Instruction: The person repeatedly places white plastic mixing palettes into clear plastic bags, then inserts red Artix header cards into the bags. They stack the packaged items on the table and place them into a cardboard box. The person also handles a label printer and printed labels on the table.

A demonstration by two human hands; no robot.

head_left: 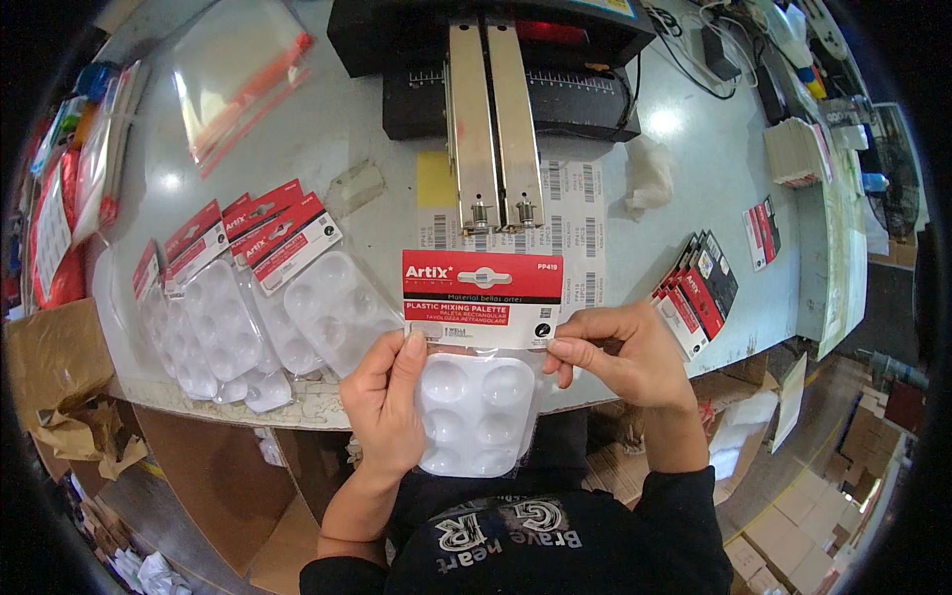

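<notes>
A white plastic paint palette (476, 412) with round wells sits in a clear bag, topped by a red, black and white header card (483, 288). My left hand (385, 407) is closed on the left side of this pack, thumb on top where card meets bag. At the card's lower right corner, my right hand (630, 357) pinches the edge between thumb and fingers. The pack is held level at the table's front edge. Just beyond its card end the two metal arms (493, 129) of a black machine (416, 99), which looks like a stapler.
Finished-looking palette packs (228, 317) overlap in a pile on the left. Folded header cards (699, 293) are stacked to the right. Sticker sheets (585, 228) lie under the metal arms. Clear bags (238, 79) rest at the back left, and cardboard boxes (213, 476) stand below the table.
</notes>
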